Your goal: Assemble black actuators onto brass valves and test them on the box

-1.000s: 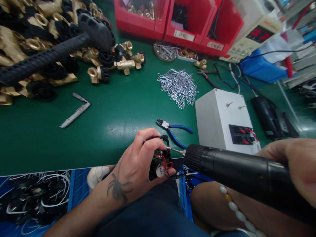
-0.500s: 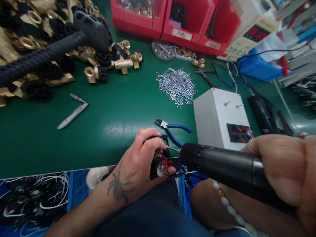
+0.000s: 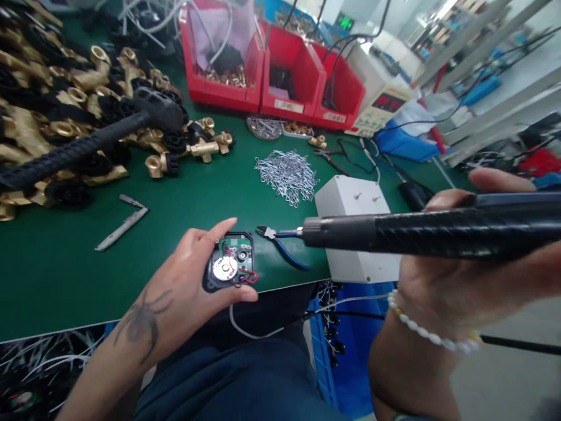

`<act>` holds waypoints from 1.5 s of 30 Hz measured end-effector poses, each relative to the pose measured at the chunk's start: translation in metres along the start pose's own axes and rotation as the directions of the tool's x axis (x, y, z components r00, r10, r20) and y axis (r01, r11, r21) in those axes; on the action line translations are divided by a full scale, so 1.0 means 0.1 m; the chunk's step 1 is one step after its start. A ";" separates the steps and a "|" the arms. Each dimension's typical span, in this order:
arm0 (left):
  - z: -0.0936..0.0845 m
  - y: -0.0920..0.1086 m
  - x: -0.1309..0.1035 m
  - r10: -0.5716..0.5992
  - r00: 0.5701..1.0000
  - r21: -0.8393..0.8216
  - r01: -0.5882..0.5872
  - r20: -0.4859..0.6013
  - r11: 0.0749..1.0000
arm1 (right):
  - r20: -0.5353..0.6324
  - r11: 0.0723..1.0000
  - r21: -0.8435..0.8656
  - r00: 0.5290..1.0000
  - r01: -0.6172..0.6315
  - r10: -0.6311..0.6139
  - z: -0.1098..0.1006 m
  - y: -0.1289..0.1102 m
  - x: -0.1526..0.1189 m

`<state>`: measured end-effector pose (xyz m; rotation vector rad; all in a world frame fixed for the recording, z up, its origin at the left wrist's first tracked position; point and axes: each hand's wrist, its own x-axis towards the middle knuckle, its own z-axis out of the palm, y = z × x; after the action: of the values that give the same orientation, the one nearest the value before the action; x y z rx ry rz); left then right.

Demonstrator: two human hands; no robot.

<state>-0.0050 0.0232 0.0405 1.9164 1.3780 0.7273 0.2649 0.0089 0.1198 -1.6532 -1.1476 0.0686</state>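
My left hand (image 3: 193, 269) grips a small black square housing (image 3: 232, 261) by its edges, thumb below and fingers above. Its open face shows a green circuit board, a round silver motor and red wires. My right hand (image 3: 456, 280) is wrapped round a black electric screwdriver (image 3: 421, 233), which lies level across the right side and points left. The tip is apart from the housing, over blue-handled cutters (image 3: 284, 251) on the green table (image 3: 184, 204). A white cable hangs below the housing.
A white box with two switches (image 3: 357, 202) stands under the screwdriver. Metal clips (image 3: 287, 175) lie mid-table, red bins (image 3: 293, 76) behind. Brass fittings (image 3: 87, 76) and a black hammer (image 3: 87, 140) fill the left. Blue crates (image 3: 355, 345) sit below the edge.
The screwdriver has come off the housing and been raised and levelled. My left hand has moved left and turned the housing's open face up. The view has shifted too.
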 end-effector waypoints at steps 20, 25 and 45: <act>0.34 0.23 -0.09 -0.535 0.844 -0.915 0.182 -0.043 0.361 | -0.343 0.842 0.503 0.849 -0.196 0.403 -1.13 1.63 1.23; 0.34 0.38 -0.14 -0.421 0.905 -0.956 0.178 0.066 0.233 | -0.260 0.826 0.488 0.856 -0.282 0.446 -1.03 1.72 1.23; 0.04 0.66 -0.50 -0.339 0.935 -0.957 0.187 0.104 0.221 | 0.378 0.987 -0.065 0.912 -0.149 0.163 0.15 0.78 1.00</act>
<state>0.0219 -0.0403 0.0859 0.5906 0.8599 1.1622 0.3596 0.0918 0.1009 -1.8100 -1.3067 0.4961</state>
